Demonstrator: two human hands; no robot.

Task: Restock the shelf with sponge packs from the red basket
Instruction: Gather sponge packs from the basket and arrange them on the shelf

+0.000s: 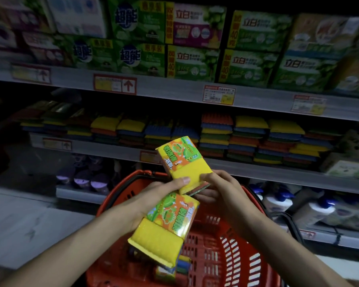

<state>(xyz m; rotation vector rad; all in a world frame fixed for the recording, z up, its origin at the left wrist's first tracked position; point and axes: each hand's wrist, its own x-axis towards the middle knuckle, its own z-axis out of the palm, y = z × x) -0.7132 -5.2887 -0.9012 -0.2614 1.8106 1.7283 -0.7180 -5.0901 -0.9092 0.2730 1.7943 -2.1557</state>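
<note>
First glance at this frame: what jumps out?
Two bright yellow-orange sponge packs at centre: the upper pack is pinched between the left hand and right hand, and the lower pack is also in the left grip. Just beneath sits the red basket. Behind, the dim shelf carries colourful stacked sponges.

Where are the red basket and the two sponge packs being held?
red basket (214, 230): head view, on its red slotted inner wall.
upper sponge pack (178, 152): head view, on its printed label.
lower sponge pack (174, 216): head view, on its printed label.
</note>
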